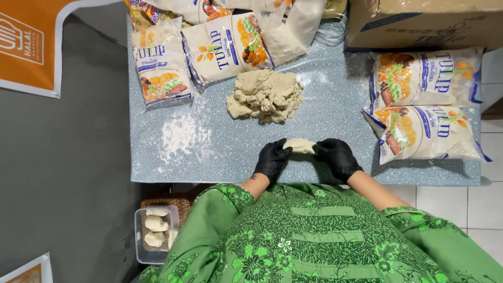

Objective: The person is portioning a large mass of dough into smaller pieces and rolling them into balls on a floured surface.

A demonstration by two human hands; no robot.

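Left hand point(272, 159) and right hand point(338, 157), gloved, both pinch dough piece point(299, 145) between them, just above table point(325, 115) edge; keep pressure even, shape ends alike; dough heap point(265, 96) near

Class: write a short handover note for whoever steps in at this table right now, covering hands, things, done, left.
Left hand and right hand, both in black gloves, hold one small dough piece between them above the table.
Dough heap sits mid-table, flour bags around it.
Done: shaped pieces lie in the clear tub, lower left.
Left: most of the heap remains unshaped.
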